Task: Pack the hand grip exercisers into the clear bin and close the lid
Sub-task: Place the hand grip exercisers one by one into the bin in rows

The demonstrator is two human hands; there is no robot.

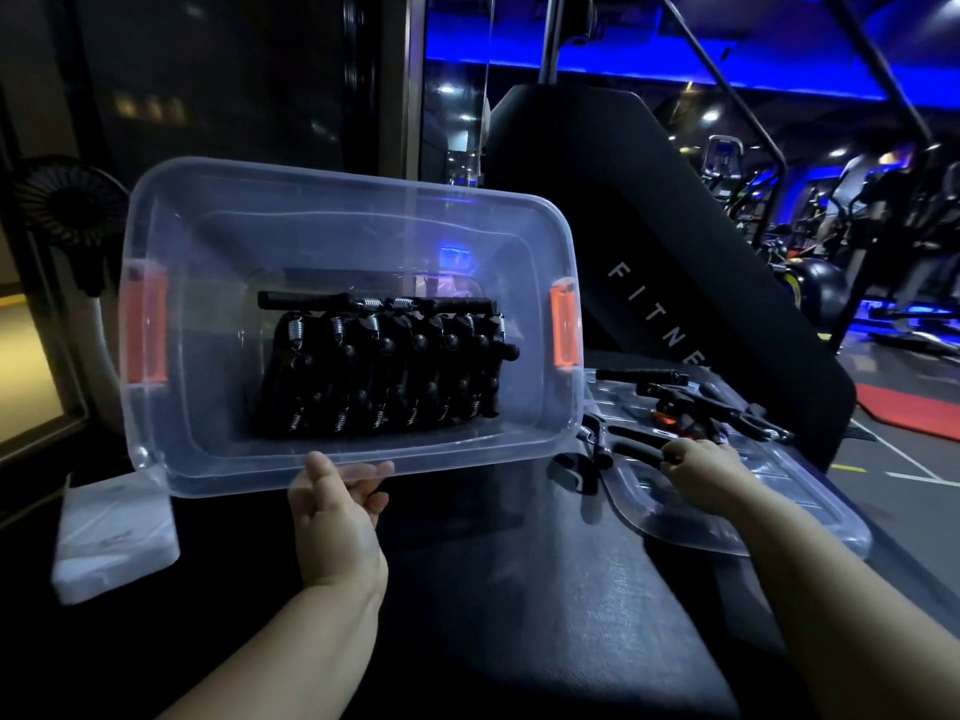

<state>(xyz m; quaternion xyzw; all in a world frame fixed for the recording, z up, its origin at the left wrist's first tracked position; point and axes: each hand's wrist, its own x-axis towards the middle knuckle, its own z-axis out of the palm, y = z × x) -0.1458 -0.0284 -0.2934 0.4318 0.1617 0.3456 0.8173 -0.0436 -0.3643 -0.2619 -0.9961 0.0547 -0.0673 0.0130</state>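
The clear bin (208, 459) with orange side latches is tilted toward me, its opening facing the camera. Several black hand grip exercisers (384, 371) with steel springs are stacked in rows against its bottom. My left hand (340, 506) grips the bin's near rim from below. To the right, the clear lid (810, 517) lies flat on the dark padded surface, with several loose exercisers (717, 407) on it. My right hand (698, 470) rests on the lid and closes on the foam handle of one exerciser (636, 444).
A white packet (117, 532) lies at the left edge of the padded bench. A small black fan (70, 205) stands behind the bin at left. A black upright pad marked FITNESS (649, 283) rises behind the lid. Gym machines stand at far right.
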